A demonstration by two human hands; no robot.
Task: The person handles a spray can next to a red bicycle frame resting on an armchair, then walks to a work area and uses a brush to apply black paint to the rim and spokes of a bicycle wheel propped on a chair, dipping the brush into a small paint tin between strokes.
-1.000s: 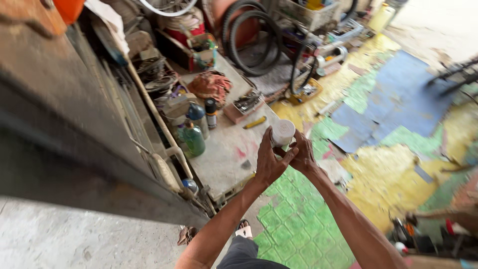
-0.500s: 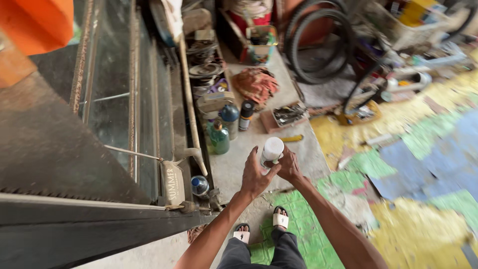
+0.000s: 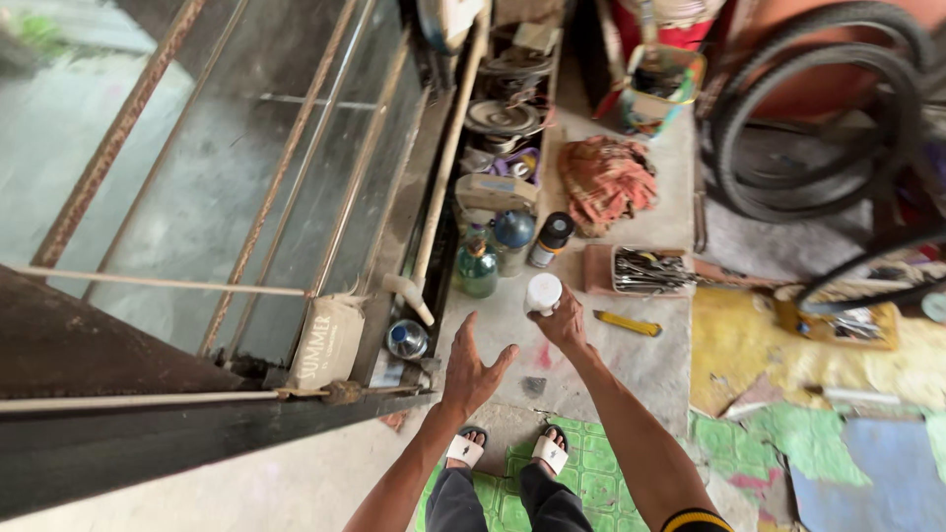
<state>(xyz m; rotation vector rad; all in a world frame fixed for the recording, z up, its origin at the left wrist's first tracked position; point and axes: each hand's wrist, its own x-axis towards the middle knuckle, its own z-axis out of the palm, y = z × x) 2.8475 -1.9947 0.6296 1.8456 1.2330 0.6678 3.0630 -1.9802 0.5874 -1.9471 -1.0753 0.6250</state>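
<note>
Soft even daylight; sharp centre, edges stretched.

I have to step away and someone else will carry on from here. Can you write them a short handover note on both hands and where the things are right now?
Right hand: closed around a small white container, held up over the concrete floor.
Left hand: open, fingers spread, holding nothing, just below and left of the container.
Nearby on the floor: a green glass bottle, a blue-topped bottle and a dark spray can just beyond the container; a tray of metal tools to the right; a yellow utility knife beside the right wrist.
Done: container is in hand.
Left: whether it is open or capped cannot be told.
</note>
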